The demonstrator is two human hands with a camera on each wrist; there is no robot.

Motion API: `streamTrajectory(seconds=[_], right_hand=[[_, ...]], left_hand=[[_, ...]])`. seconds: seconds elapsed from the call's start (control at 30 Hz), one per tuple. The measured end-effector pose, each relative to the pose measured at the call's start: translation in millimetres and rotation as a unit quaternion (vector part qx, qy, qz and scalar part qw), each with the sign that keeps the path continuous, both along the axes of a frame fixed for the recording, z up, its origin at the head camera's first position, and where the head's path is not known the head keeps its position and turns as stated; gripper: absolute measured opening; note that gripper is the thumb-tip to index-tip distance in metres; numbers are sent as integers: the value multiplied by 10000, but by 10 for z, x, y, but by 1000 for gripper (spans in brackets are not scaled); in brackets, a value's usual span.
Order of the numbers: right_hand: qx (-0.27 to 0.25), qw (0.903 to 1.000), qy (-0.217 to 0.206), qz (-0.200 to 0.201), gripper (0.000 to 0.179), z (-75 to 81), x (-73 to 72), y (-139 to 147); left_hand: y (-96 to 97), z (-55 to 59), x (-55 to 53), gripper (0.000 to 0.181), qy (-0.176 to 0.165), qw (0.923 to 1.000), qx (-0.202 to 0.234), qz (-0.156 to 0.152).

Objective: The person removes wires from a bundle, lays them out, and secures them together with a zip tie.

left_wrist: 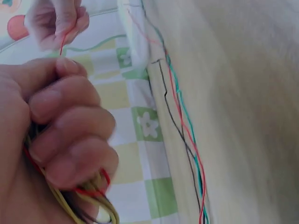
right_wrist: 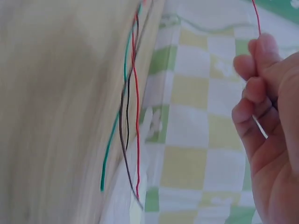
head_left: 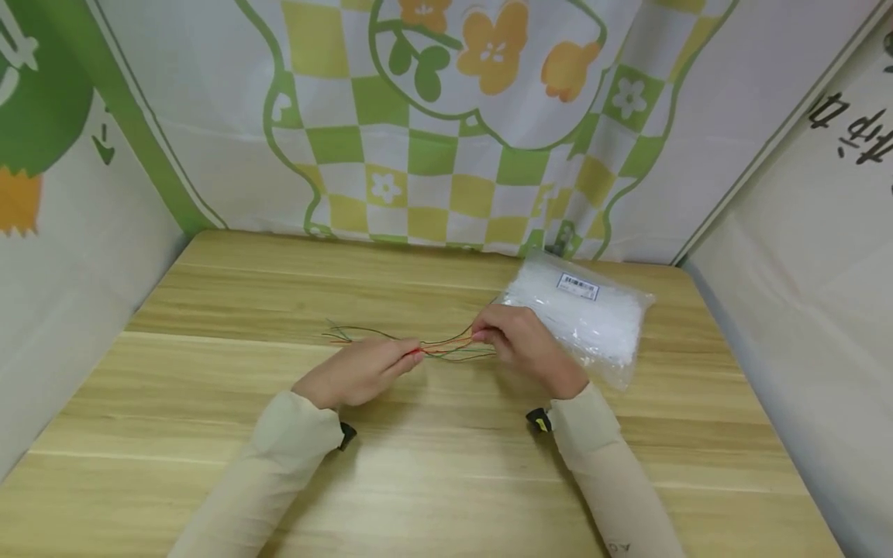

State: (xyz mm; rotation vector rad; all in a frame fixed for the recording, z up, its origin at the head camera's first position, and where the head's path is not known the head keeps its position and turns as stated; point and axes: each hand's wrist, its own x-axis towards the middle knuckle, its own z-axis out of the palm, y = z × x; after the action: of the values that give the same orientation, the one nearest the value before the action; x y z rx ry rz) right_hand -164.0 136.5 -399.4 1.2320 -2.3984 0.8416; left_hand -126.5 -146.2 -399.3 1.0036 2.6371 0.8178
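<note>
My left hand (head_left: 370, 368) curls its fingers round a bundle of thin wires (left_wrist: 60, 196) in yellow, red and dark colours, partly hidden inside the palm. A red wire (left_wrist: 62, 44) runs taut from the left thumb and forefinger to my right hand (head_left: 526, 345). Thumb and forefinger of the right hand pinch that wire's other end, as the right wrist view shows. Loose red, green and dark wires (right_wrist: 137, 107) stretch beside the hands, over the table in the head view. More wire ends (head_left: 339, 335) fan out to the left of the left hand.
A clear plastic bag (head_left: 621, 333) of white contents, with a barcode label (head_left: 577, 286), lies just behind and right of the right hand. The wooden table (head_left: 209, 387) meets a patterned cloth (head_left: 474, 186) at the back; cloth walls stand at both sides.
</note>
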Motion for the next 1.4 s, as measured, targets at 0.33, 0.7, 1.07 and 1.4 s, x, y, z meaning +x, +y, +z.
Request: streamTrajectory(seconds=[0.33,0.7,1.07,1.4], right_hand=[[116,9997,-185,-149,8,12,-27,61],[653,9967,-382,282,4,51,40,-131],[133,9998,-72,132,7,7,-60,3],[120,9999,-60,55,10,68,-65,74]], left_hand=[[-40,35,-18,33,-93,9999,122,2],[13,-55,1,38,554,9980,-259,186],[-42,48,7,37,281,9991,-300,-128],[-102,79,7,41,-273,9985,-404,245]])
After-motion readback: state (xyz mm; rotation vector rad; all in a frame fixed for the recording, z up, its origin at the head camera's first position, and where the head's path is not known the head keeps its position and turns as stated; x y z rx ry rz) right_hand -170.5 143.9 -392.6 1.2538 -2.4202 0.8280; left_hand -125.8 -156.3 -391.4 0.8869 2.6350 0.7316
